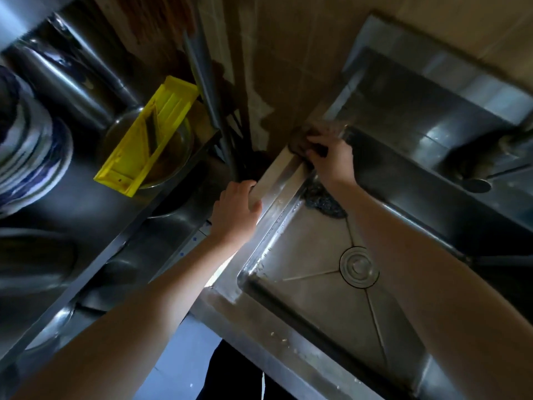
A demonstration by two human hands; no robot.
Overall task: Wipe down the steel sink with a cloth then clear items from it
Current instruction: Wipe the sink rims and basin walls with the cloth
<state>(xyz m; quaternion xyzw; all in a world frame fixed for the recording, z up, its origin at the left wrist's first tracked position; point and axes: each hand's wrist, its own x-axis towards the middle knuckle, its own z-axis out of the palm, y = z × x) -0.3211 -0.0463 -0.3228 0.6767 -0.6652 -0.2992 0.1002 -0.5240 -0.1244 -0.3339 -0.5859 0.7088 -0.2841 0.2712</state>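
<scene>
You are mid-wipe: your right hand [331,161] clutches the cloth [300,140] on the far rim corner of the steel sink [288,180], your left hand [236,209] grips its side rim, and a dark scourer [323,201] lies uncleared in the basin.

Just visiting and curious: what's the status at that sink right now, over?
Right hand holds cloth on sink rim, far corner. Left hand grips the rim nearer in. Dark scrubber lies in the basin, not yet cleared.
</scene>
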